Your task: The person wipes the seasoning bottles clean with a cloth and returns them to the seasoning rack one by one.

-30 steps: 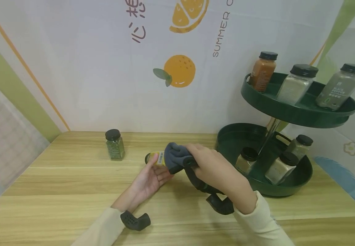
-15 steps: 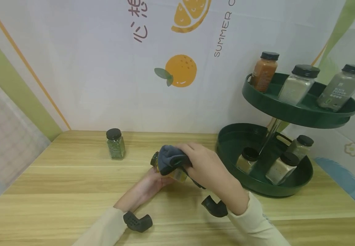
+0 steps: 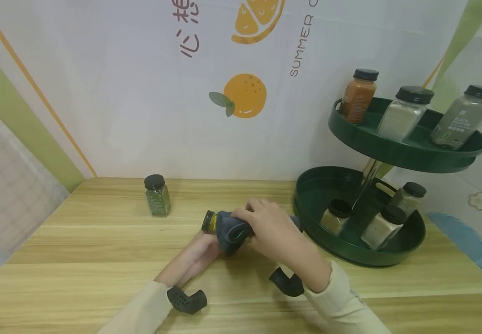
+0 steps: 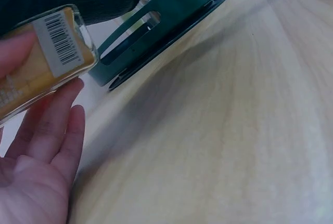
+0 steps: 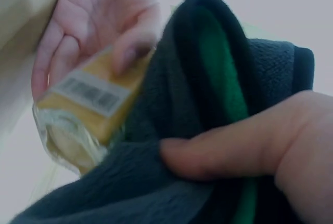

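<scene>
A glass spice jar [image 4: 65, 44] with a yellow barcode label lies tilted in my left hand [image 3: 202, 256], thumb on the label and fingers beneath. In the head view only its black lid [image 3: 208, 221] and a strip of yellow show; the cloth covers the remainder. My right hand [image 3: 268, 232] grips a folded dark grey-blue cloth [image 3: 228, 235], thumb on top of the fold. Green lining shows inside the cloth [image 5: 177, 104] in the right wrist view, where it lies against the jar's side. The jar's clear base faces that camera.
A green two-tier round rack [image 3: 400, 150] stands at the right, with several spice jars, among them an orange-brown one [image 3: 357, 98] above. A jar of green herbs [image 3: 158, 200] stands upright at the back left of the wooden table [image 3: 78, 250]. A printed curtain hangs behind.
The jar has turned in the left hand, which has rolled over with its back more to the camera. The right hand has brought the cloth lower, over more of the jar.
</scene>
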{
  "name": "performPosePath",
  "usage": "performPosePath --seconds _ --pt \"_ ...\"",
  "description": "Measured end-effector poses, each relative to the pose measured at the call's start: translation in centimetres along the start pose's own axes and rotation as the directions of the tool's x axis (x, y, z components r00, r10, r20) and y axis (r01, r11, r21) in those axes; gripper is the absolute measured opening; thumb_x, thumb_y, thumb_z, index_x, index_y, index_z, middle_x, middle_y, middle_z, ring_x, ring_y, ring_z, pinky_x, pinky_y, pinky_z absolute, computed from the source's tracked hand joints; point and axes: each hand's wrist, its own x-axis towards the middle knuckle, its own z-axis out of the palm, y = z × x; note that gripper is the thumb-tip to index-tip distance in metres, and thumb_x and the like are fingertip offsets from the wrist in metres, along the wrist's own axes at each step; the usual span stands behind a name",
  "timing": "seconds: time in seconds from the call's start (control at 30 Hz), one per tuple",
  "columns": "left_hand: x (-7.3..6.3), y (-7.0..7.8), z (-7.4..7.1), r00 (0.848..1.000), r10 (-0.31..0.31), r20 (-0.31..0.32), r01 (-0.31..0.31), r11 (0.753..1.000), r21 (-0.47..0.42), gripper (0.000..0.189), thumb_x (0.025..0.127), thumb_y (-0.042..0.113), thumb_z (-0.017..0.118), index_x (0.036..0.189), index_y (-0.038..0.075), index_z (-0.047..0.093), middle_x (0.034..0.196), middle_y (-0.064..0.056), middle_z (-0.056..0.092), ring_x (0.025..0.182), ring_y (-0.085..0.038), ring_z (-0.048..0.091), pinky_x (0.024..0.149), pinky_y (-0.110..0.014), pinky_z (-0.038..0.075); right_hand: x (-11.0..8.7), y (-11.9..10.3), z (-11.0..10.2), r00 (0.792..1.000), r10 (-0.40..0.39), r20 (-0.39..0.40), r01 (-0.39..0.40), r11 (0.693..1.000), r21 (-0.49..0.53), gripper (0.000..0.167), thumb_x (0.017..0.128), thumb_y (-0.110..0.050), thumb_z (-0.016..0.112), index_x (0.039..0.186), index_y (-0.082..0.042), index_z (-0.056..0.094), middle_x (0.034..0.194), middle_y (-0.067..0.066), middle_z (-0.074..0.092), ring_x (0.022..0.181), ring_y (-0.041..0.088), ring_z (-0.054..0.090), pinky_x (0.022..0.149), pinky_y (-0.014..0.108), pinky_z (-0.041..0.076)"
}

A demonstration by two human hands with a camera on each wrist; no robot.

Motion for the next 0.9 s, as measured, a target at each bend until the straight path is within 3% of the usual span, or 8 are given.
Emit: performPosePath --seconds 0.1,0.23,0.4,0.57,0.73,0.9 --pt "0.0 0.0 0.2 1.0 0.009 -0.017 -0.011 0.996 -0.084 0.044 0.072 -0.011 0.05 0.104 0.018 0.055 0.098 0.008 0.057 0.089 -0.008 0.052 0.086 -0.023 0.044 -0.1 0.4 -0.3 0.999 0.031 0.043 -0.031 1.0 -0.002 0.045 0.07 -0.01 0.079 0.109 -0.024 0.063 0.091 -0.001 0.054 0.085 0.019 0.053 0.076 0.037 0.048" --pt "0.1 0.1 0.2 1.0 0.006 -0.015 -0.008 0.994 -0.106 0.044 0.071 -0.013 0.053 0.104 0.015 0.054 0.098 0.005 0.059 0.087 -0.009 0.055 0.084 -0.023 0.047 -0.4 1.1 -0.8 0.99 0.083 0.112 -0.083 0.997 -0.002 0.043 0.071 -0.01 0.078 0.108 -0.025 0.064 0.092 -0.002 0.056 0.088 0.019 0.054 0.077 0.037 0.047" --pt "0.2 0.2 0.1 1.0 -0.012 0.006 0.013 1.0 -0.025 0.041 0.074 -0.009 0.056 0.108 0.014 0.054 0.102 0.004 0.06 0.092 -0.01 0.057 0.087 -0.024 0.046 -0.8 2.1 -1.7 0.973 0.145 0.181 -0.14 0.989 -0.044 0.041 0.072 0.0 0.069 0.104 -0.025 0.066 0.092 -0.002 0.059 0.086 0.018 0.055 0.075 0.036 0.047" --pt "0.3 0.1 0.1 0.999 -0.021 0.035 0.017 0.996 0.093 0.049 0.073 -0.006 0.06 0.118 0.01 0.048 0.107 0.003 0.059 0.097 -0.013 0.056 0.089 -0.026 0.044 -1.2 2.8 -2.6 0.975 0.192 0.111 -0.187 0.981 -0.054 0.045 0.072 0.0 0.068 0.11 -0.023 0.065 0.104 0.001 0.064 0.089 0.021 0.058 0.074 0.039 0.048" --pt "0.4 0.0 0.2 0.993 0.012 0.119 -0.033 0.983 0.178 0.049 0.075 -0.001 0.062 0.121 0.014 0.05 0.114 0.005 0.057 0.104 -0.013 0.052 0.092 -0.03 0.043 -0.7 1.4 -1.9 0.993 0.115 -0.026 -0.114 0.993 0.023 0.047 0.076 -0.007 0.071 0.119 -0.023 0.06 0.101 -0.002 0.062 0.09 0.018 0.061 0.073 0.038 0.052" --pt "0.4 0.1 0.2 0.991 0.04 0.126 -0.067 0.972 0.225 0.041 0.086 0.03 0.064 0.124 0.019 0.05 0.12 0.006 0.051 0.107 -0.012 0.049 0.091 -0.032 0.045 -0.2 -0.3 -0.2 1.0 -0.012 -0.026 0.013 0.999 0.039 0.043 0.077 -0.014 0.073 0.117 -0.022 0.059 0.091 -0.003 0.057 0.082 0.014 0.058 0.07 0.033 0.051"
